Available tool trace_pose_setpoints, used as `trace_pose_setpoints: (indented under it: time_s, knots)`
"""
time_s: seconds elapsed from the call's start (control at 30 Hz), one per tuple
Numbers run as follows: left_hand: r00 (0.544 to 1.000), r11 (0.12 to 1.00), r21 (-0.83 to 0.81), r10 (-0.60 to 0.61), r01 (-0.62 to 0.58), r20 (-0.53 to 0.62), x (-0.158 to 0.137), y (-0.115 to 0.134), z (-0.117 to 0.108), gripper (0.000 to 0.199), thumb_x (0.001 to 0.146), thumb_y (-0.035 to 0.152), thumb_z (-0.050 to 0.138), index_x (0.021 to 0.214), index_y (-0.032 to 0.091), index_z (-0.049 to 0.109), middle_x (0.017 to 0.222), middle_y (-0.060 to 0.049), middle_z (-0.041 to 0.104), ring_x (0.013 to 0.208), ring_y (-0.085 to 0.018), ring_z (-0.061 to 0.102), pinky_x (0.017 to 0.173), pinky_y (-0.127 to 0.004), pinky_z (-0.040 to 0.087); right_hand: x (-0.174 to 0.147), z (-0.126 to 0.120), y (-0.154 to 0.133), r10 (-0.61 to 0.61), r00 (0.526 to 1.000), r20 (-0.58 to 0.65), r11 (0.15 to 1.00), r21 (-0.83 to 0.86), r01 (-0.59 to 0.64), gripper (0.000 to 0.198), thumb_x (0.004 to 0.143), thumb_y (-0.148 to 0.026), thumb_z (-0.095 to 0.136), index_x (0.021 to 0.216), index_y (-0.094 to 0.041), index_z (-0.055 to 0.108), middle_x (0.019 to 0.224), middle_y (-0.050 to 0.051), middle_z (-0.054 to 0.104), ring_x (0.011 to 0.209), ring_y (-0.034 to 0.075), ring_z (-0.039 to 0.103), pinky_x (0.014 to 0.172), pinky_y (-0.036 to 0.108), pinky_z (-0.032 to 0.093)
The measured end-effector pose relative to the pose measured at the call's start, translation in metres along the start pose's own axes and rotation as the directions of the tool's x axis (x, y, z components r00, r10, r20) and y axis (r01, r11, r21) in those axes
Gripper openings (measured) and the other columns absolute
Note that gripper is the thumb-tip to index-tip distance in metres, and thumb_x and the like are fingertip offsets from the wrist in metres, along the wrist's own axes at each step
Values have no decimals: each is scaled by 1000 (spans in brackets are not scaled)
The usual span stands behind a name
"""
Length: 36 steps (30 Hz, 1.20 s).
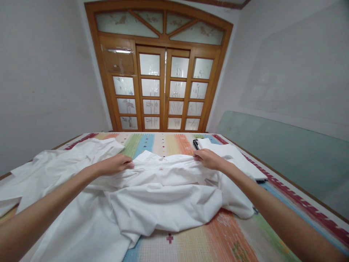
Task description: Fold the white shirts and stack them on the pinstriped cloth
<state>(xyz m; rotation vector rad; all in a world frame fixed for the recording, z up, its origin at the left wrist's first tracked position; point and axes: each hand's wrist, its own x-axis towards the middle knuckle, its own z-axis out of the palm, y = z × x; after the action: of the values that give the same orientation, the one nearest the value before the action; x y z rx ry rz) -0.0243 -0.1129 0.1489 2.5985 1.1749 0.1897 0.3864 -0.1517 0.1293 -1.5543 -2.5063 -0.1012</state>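
White shirt (166, 198) lies in loose folds across the striped cover (185, 242) before you; expect it to be light, soft and limp, hardly fragile but quick to crease. Your left grip (119, 164) and right grip (208, 159) each pinch its far edge, on either side of what looks like the collar (146, 156). That edge seems the steadier hold; loose folds would sag. White cloth (81, 151) is heaped left, folded fabric (240, 158) right. No container is in view.
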Motion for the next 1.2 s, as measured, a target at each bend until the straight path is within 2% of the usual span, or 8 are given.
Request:
trace_pose_setpoints:
  time_s: [0.27,0.43,0.57,0.7,0.83,1.0,1.1,1.2]
  knots:
    - [999,999,46,-7,5,43,-6,-16,2,45,88,53,40,59,20,49,57,-2,53,55,-15,47,54,-26,32,0,-12,-2,30,997,73,993,111,-38,15,84,-13,50,80,-17,63,78,6,66,71,17,56,64,25,33]
    - [959,994,-112,26,5,282,-24,-32,-11,46,84,57,47,58,19,41,57,2,39,54,-11,35,50,-24,26,-14,-30,9,-65,959,278,963,271,-13,13,82,-26,57,78,-15,64,75,3,63,67,15,52,62,25,35]
    - [894,958,-281,77,57,441,-36,-46,-19,46,82,57,52,59,18,46,57,3,35,53,-10,31,48,-23,24,-22,-36,22,-223,922,316,894,443,65,34,83,-47,59,75,-15,62,76,3,59,71,15,51,67,26,38]
    - [950,943,-323,23,83,312,-35,-57,-21,43,82,54,56,64,15,57,60,3,45,58,-10,38,51,-19,28,-24,-31,35,-195,961,197,773,633,27,42,83,-56,60,84,-14,62,87,5,60,82,18,54,74,29,41]
    - [970,906,-396,-54,148,238,-32,-60,-28,40,84,53,52,82,16,68,73,3,59,70,-12,47,62,-18,36,-22,-19,48,-16,995,103,614,786,-72,45,77,-60,67,75,-17,55,71,0,53,65,13,48,59,24,37]
    - [958,892,-394,-126,223,259,-24,-67,-47,43,69,59,61,59,17,57,57,4,47,58,-10,39,52,-18,30,-3,-12,63,105,994,34,480,873,-80,52,69,-66,70,73,-20,48,64,-4,46,57,10,44,52,22,34]
    - [922,903,-305,-197,303,333,-5,-76,-59,43,62,62,63,62,19,57,59,2,50,58,-12,43,53,-20,35,23,-12,73,23,991,129,593,797,-117,48,72,-65,66,77,-19,51,64,-4,47,56,11,45,50,22,35]
    - [912,929,-146,-287,339,295,30,-90,-64,42,64,62,61,69,20,62,66,0,58,63,-16,52,56,-22,41,59,-7,82,-48,957,286,843,525,-114,33,77,-50,64,77,-17,57,68,-1,55,62,14,52,56,23,40]
